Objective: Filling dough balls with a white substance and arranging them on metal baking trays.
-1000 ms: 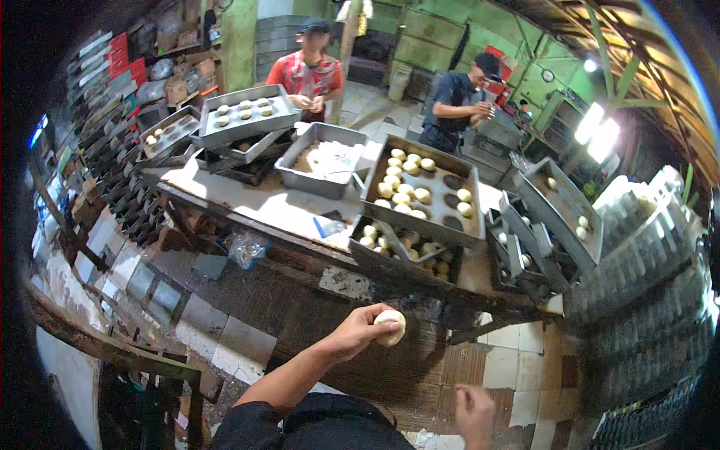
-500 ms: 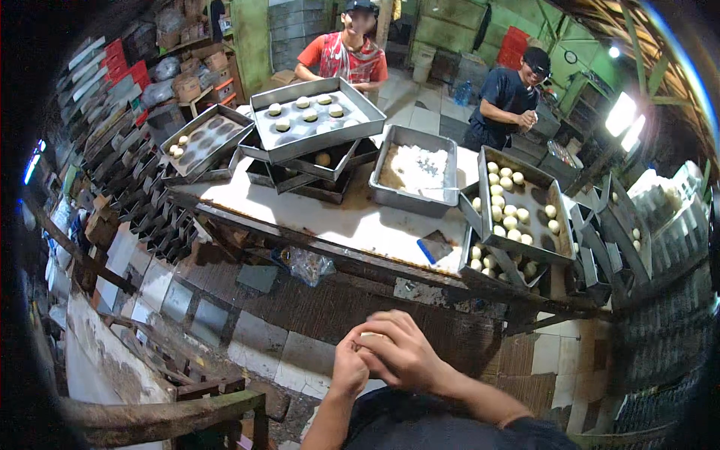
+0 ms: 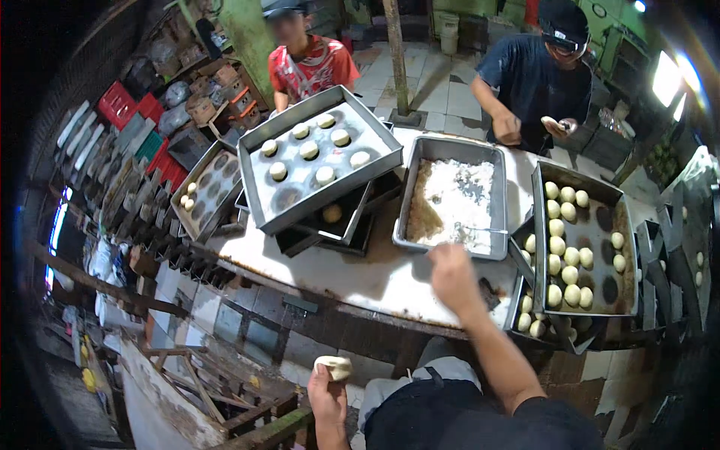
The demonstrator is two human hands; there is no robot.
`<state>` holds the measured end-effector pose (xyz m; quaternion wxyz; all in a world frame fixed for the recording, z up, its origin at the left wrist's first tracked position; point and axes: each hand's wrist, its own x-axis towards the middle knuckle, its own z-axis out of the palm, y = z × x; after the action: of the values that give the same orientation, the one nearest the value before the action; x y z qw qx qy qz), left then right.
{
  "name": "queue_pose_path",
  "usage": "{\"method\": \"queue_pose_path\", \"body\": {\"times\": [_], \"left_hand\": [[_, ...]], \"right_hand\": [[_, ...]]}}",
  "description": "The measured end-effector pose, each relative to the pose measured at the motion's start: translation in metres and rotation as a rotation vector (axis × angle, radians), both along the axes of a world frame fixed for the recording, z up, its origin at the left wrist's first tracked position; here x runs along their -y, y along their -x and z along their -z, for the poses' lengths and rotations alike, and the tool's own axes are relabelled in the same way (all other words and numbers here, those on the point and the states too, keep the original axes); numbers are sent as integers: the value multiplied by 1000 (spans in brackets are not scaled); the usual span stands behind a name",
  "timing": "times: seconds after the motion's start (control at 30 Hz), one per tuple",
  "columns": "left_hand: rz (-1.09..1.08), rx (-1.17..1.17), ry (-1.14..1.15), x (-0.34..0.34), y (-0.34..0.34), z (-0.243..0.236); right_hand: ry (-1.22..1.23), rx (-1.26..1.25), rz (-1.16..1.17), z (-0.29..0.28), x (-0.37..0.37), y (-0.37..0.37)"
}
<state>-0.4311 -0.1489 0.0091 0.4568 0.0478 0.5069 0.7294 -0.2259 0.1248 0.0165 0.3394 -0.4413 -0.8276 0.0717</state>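
My left hand (image 3: 327,401) is closed on a flattened piece of pale dough (image 3: 334,367), held low in front of me, short of the table. Stretched over the table's near side, my right hand (image 3: 452,276) is blurred by motion at the front rim of a grey rectangular tub (image 3: 400,219). Whether its fingers hold anything cannot be made out. White crumbly filling (image 3: 457,201) lies in the tub, and a thin metal utensil (image 3: 484,230) rests over its near right part.
Right of the tub, a deep tray (image 3: 634,289) of dough balls tops other trays. Left, a tilted tray (image 3: 259,214) with several dough pieces sits on stacked pans beside another tray (image 3: 196,232). Two people stand across the table (image 3: 337,291); the right one holds dough (image 3: 555,124).
My hands have parted: the right has reached forward to the tub, the left has dropped lower left with the dough now showing. The table appears closer, and the right co-worker's hands have separated.
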Motion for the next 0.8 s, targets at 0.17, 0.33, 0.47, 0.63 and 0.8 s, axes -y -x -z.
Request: {"method": "queue_pose_path", "body": {"times": [0.17,0.33,0.47,0.63,0.8], "left_hand": [[210,129,42,-83,-7,14],[361,77,113,-146,29,12],[444,180,201,-180,101,35],[611,192,222,-218,191,52],[629,169,224,-235,244,50]], "right_hand": [[193,552,195,17,-122,-62],[612,465,316,35,-142,-60],[718,458,474,44,-144,-47],[690,239,476,60,-144,-38],[587,383,331,21,-131,15]]}}
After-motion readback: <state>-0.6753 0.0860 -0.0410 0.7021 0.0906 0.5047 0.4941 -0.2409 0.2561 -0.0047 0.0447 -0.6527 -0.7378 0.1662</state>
